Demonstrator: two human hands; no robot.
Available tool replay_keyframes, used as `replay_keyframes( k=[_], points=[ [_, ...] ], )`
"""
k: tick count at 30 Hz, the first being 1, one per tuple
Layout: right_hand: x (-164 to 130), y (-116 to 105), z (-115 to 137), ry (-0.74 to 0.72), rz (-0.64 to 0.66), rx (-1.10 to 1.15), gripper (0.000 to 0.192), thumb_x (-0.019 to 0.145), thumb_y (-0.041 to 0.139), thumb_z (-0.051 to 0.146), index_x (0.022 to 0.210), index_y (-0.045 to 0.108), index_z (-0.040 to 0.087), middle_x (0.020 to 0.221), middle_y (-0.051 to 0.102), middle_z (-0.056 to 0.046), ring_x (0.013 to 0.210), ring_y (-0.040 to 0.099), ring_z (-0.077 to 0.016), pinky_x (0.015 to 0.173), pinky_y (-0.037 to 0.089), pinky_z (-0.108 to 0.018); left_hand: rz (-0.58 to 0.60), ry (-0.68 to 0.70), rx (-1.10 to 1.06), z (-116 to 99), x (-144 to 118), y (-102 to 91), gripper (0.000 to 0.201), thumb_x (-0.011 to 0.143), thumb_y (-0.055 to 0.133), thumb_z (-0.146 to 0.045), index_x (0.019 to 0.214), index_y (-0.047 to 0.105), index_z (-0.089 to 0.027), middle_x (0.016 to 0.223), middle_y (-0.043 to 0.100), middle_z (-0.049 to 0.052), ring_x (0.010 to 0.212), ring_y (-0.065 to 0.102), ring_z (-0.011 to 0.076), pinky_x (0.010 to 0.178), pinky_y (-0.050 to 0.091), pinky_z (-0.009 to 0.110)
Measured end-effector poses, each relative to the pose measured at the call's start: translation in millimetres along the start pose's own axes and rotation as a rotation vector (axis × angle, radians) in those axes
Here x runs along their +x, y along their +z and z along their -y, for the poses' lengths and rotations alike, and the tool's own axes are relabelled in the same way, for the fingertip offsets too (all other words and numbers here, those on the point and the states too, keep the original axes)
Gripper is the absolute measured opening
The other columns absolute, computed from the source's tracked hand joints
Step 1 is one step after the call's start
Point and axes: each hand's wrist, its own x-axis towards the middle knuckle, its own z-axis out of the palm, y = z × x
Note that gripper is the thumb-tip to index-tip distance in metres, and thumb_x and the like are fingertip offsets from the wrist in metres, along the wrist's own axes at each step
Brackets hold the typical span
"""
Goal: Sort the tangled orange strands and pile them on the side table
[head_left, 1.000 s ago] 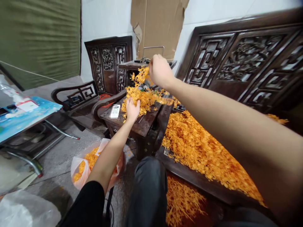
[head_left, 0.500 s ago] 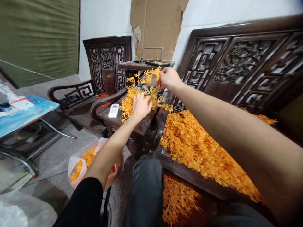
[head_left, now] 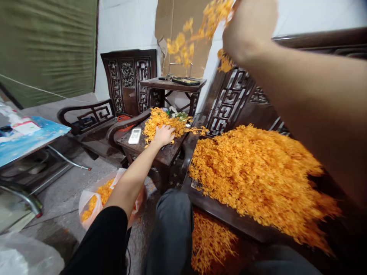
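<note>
My right hand (head_left: 248,28) is raised high at the top of the view, closed on a sprig of orange plastic flowers (head_left: 197,32) that trails to the left, blurred. My left hand (head_left: 164,135) rests flat on a smaller heap of orange flower pieces (head_left: 160,121) lying on a dark wooden side table (head_left: 151,151). To the right, a large pile of the same orange pieces (head_left: 258,175) covers the seat of a carved wooden bench (head_left: 229,103).
A white remote (head_left: 134,135) lies on the side table. A plastic bag with orange pieces (head_left: 94,200) sits on the floor by my knee. More orange pieces (head_left: 212,240) lie under the bench. A carved chair (head_left: 126,80), a small table (head_left: 172,84) and cardboard stand behind.
My right hand pulled a flower sprig off the table heap and swung it up and to the right, near the camera. My left hand stayed on the heap, pressing it down.
</note>
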Motion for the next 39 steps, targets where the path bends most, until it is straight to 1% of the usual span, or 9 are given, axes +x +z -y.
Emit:
replay_keyframes(
  k=[3,8,13,17,20,24,28,32,39],
  points=[
    [-10.0,-47.9,1.0,0.171,-0.281,-0.197,0.041,0.102,0.045,0.048,0.115,0.068,0.017,0.110,0.063,-0.019,0.126,0.059,-0.0461,0.100,0.051,-0.061,-0.073,0.026,-0.043,-5.1,-2.6,-21.8,0.041,0.099,0.054,-0.041,0.136,0.067,-0.028,0.153,0.057,0.009,0.137,0.051,0.0344,0.113,0.036,0.063],
    [-99.7,-75.1,-0.6,0.312,-0.111,-0.113,0.037,0.101,0.044,0.038,0.083,0.067,0.015,0.070,0.064,-0.011,0.065,0.071,-0.0257,0.067,0.061,-0.046,-0.496,0.093,-0.705,-84.0,-24.9,-90.0,0.041,0.104,0.046,-0.046,0.115,0.075,-0.019,0.120,0.076,0.010,0.114,0.068,0.0243,0.110,0.047,0.044],
    [-249.8,-63.0,-8.5,0.146,-0.155,-0.264,0.027,0.101,0.043,0.032,0.106,0.067,0.020,0.100,0.072,-0.016,0.090,0.071,-0.0298,0.084,0.058,-0.046,-0.005,0.106,-1.604,-193.3,-70.9,-107.3,0.055,0.104,0.047,-0.054,0.145,0.053,-0.018,0.125,0.074,0.015,0.106,0.075,0.0243,0.094,0.059,0.039],
    [-366.9,-55.6,-7.5,0.152,0.114,-0.261,0.032,0.101,0.043,0.041,0.116,0.070,0.033,0.106,0.069,-0.014,0.105,0.067,-0.0351,0.088,0.057,-0.056,0.117,-0.151,-1.889,-248.2,-86.3,-72.6,0.056,0.103,0.053,-0.045,0.150,0.041,-0.019,0.123,0.073,0.014,0.107,0.074,0.0248,0.092,0.061,0.043],
    [-417.8,-53.1,-20.0,0.269,0.038,-0.106,0.036,0.096,0.058,0.047,0.131,0.065,0.040,0.130,0.062,-0.013,0.126,0.059,-0.0366,0.104,0.054,-0.061,0.198,-0.221,-1.950,-269.3,-96.1,-40.0,0.048,0.096,0.060,-0.046,0.136,0.054,-0.020,0.111,0.075,0.010,0.094,0.076,0.0236,0.081,0.063,0.042],
    [-432.2,-48.8,-53.1,0.642,-0.122,0.334,0.077,0.094,0.060,0.059,0.161,0.027,0.039,0.151,0.050,-0.015,0.128,0.062,-0.0332,0.105,0.056,-0.059,0.330,-0.176,-1.959,-285.3,-116.8,-3.9,0.037,0.088,0.068,-0.050,0.109,0.067,-0.020,0.093,0.073,0.007,0.077,0.073,0.0220,0.060,0.059,0.034],
    [-417.0,-40.5,-70.3,0.585,0.024,0.532,0.095,0.093,0.061,0.061,0.167,0.006,0.039,0.149,0.053,-0.014,0.109,0.068,-0.0268,0.096,0.061,-0.051,0.327,-0.185,-1.769,-294.0,-135.4,21.9,0.039,0.089,0.066,-0.058,0.105,0.071,-0.022,0.107,0.075,0.010,0.103,0.072,0.0279,0.074,0.063,0.040],
    [-408.0,-32.6,-66.2,0.337,0.116,0.236,0.096,0.088,0.072,0.054,0.166,0.018,0.043,0.148,0.050,-0.011,0.119,0.061,-0.0308,0.098,0.060,-0.053,0.300,-0.145,-1.617,-289.6,-141.0,41.9,0.032,0.093,0.061,-0.052,0.106,0.075,-0.026,0.115,0.076,0.009,0.119,0.067,0.0269,0.104,0.056,0.046],
    [-414.3,-20.9,-75.9,0.173,0.209,-0.015,0.044,0.101,0.051,0.035,0.144,0.058,0.040,0.137,0.058,-0.011,0.130,0.056,-0.0310,0.106,0.053,-0.054,0.305,-0.051,-1.393,-276.6,-137.3,50.7,0.022,0.089,0.064,-0.042,0.088,0.075,-0.023,0.088,0.076,0.005,0.086,0.071,0.0253,0.089,0.057,0.043]
  ],
)
